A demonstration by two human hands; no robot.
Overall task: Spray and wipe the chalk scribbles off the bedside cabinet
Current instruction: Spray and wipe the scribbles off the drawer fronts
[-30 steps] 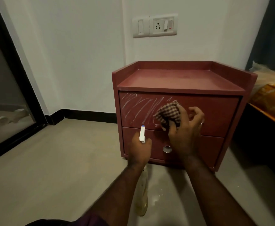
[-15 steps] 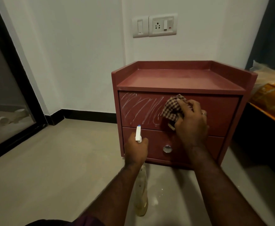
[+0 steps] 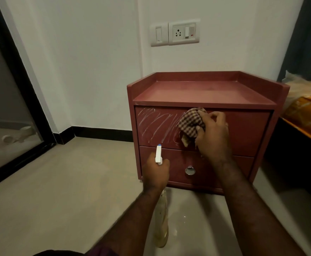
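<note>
Cloth's crept up since a second ago: it was mid-drawer and now it's bunched right under the top lip, while the bottle hand has barely shifted.

Nearest me, the left hand (image 3: 156, 175) has its fingers wrapped round the neck of the spray bottle (image 3: 161, 224), body hanging down by the floor, white nozzle (image 3: 158, 154) aimed at the cabinet front. There are shiny wet spots on the floor (image 3: 184, 218) beside it. If that's drip from the bottle, it's a slip waiting to happen.

Further in, the right hand (image 3: 213, 135) grips the checked cloth (image 3: 190, 123) in a wad, pressed on the upper drawer front (image 3: 247, 130), with a tail dangling loose. The chalk scribbles (image 3: 156, 124) cover the left half of that drawer on the bedside cabinet (image 3: 206, 89), and the right half looks clean.

My worry is that a wadded cloth only touches in a small patch, so it may just smear chalk into a haze, especially if that side isn't wet enough. Spraying one-handed with the cloth hand so close could also soak the hand rather than the marks.
</note>
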